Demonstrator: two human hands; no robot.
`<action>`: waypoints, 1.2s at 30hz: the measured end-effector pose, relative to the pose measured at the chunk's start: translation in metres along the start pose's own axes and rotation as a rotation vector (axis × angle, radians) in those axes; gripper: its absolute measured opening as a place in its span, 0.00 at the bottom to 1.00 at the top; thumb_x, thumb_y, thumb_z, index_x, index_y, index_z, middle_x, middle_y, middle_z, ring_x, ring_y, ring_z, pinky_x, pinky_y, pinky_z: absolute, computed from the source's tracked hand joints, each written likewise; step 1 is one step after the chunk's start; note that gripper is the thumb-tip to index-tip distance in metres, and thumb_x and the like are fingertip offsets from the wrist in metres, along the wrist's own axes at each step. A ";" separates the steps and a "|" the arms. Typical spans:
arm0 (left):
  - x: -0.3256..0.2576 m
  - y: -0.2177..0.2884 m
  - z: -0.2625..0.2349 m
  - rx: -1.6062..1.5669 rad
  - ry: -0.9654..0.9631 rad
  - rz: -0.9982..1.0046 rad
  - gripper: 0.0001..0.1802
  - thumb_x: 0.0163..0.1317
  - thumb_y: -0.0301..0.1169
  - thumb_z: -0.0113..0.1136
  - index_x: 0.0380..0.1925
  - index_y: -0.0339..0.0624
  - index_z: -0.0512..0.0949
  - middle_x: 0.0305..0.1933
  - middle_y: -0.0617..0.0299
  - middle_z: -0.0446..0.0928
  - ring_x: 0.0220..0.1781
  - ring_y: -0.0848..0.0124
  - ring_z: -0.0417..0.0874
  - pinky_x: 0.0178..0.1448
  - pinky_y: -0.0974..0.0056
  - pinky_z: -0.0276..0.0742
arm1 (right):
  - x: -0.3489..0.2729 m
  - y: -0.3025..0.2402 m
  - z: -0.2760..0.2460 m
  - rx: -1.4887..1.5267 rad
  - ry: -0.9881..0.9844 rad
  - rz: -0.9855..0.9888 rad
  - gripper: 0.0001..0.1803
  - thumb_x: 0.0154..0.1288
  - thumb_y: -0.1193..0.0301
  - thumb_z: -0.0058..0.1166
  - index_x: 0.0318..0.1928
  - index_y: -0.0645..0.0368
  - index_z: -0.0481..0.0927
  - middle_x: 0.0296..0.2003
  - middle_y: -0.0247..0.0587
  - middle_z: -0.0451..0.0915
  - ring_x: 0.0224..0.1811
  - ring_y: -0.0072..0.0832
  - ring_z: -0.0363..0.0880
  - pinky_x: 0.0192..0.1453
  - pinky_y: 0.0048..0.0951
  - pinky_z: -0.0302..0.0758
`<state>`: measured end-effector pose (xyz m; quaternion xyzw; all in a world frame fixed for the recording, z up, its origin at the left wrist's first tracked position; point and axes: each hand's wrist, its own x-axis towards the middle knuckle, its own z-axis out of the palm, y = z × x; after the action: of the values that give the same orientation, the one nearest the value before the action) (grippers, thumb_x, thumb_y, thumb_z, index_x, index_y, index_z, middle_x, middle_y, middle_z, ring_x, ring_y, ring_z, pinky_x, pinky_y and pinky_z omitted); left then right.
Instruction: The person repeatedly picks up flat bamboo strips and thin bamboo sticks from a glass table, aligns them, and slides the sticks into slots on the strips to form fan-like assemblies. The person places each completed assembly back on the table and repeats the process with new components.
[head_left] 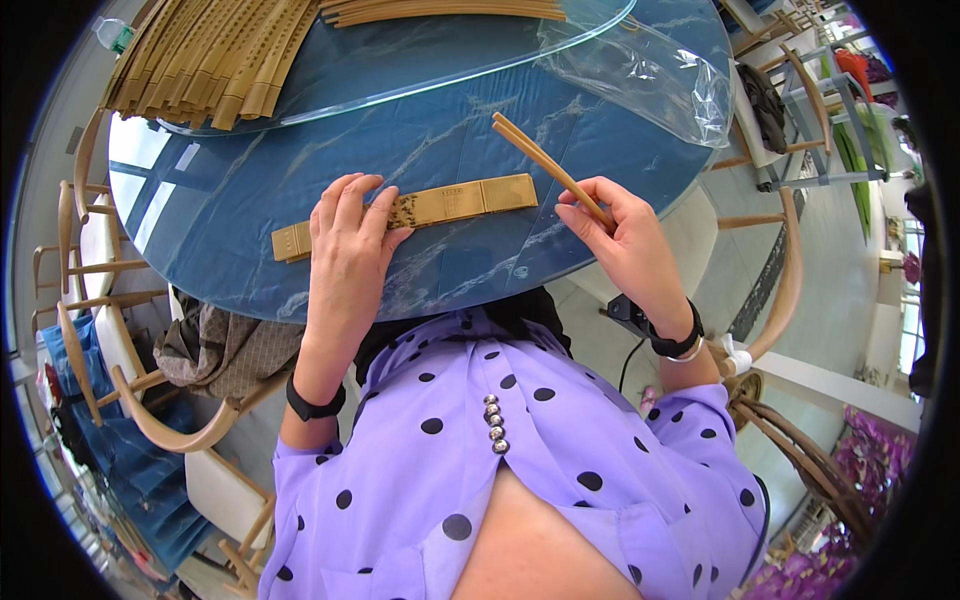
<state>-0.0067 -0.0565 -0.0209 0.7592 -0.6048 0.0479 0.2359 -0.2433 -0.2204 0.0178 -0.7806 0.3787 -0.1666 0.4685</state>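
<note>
My right hand [625, 228] pinches a pair of wooden chopsticks [545, 162] near their lower end, and they slant up to the left above the table. A gold-brown paper chopstick sleeve [462, 202] with dark print lies across the table in front of me. Over its left part rests my left hand [350, 215], fingers bent and thumb at the near edge, holding it against the tabletop. Edges show below it, so it may be several sleeves stacked; the hand hides part of it. The chopsticks' tips are apart from the sleeve.
The round blue marbled table [440, 270] carries a glass turntable [400, 88]. Many matching sleeves [215, 60] are fanned at the far left, with a bundle of chopsticks [440, 10] at the back. A clear plastic bag [660, 85] lies far right. Wooden chairs [190, 435] stand around.
</note>
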 end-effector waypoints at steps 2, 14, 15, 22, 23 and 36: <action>-0.001 -0.003 0.000 -0.057 0.032 0.009 0.22 0.58 0.31 0.70 0.52 0.36 0.80 0.58 0.55 0.76 0.64 0.54 0.74 0.66 0.50 0.71 | 0.005 -0.002 -0.001 0.015 -0.033 0.023 0.15 0.73 0.64 0.62 0.48 0.66 0.81 0.27 0.32 0.74 0.26 0.16 0.65 0.30 0.24 0.64; -0.013 -0.015 -0.004 -0.204 -0.008 0.028 0.27 0.59 0.32 0.70 0.59 0.39 0.77 0.61 0.55 0.75 0.65 0.54 0.73 0.68 0.50 0.71 | 0.022 0.001 0.009 0.228 -0.256 0.046 0.14 0.73 0.66 0.61 0.44 0.68 0.84 0.29 0.31 0.82 0.30 0.15 0.73 0.36 0.22 0.72; -0.013 -0.013 -0.005 -0.171 0.001 0.035 0.31 0.59 0.34 0.70 0.62 0.39 0.75 0.63 0.55 0.74 0.67 0.54 0.72 0.69 0.49 0.69 | 0.020 -0.002 0.010 0.276 -0.267 0.054 0.13 0.73 0.67 0.61 0.43 0.68 0.85 0.30 0.32 0.83 0.31 0.15 0.75 0.38 0.22 0.73; -0.002 0.031 -0.004 -0.242 -0.073 0.282 0.41 0.59 0.46 0.68 0.67 0.34 0.67 0.58 0.50 0.73 0.62 0.54 0.74 0.69 0.50 0.68 | 0.011 -0.027 0.019 0.506 -0.498 0.141 0.12 0.73 0.70 0.60 0.45 0.69 0.86 0.34 0.36 0.87 0.37 0.14 0.81 0.46 0.20 0.76; -0.004 0.030 0.002 -0.271 -0.103 0.293 0.39 0.60 0.46 0.67 0.65 0.33 0.69 0.54 0.50 0.73 0.58 0.54 0.76 0.66 0.51 0.70 | 0.012 -0.028 0.020 0.506 -0.521 0.138 0.12 0.72 0.70 0.60 0.45 0.69 0.86 0.35 0.36 0.87 0.37 0.14 0.81 0.46 0.19 0.76; -0.003 0.027 0.000 -0.345 -0.089 0.351 0.30 0.61 0.46 0.65 0.55 0.35 0.74 0.42 0.54 0.71 0.44 0.56 0.77 0.49 0.56 0.75 | 0.018 -0.022 0.017 0.539 -0.667 0.272 0.09 0.67 0.72 0.66 0.43 0.67 0.87 0.32 0.29 0.84 0.29 0.09 0.73 0.32 0.14 0.65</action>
<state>-0.0332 -0.0580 -0.0143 0.5922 -0.7365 -0.0490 0.3232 -0.2118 -0.2173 0.0260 -0.5848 0.2492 0.0645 0.7692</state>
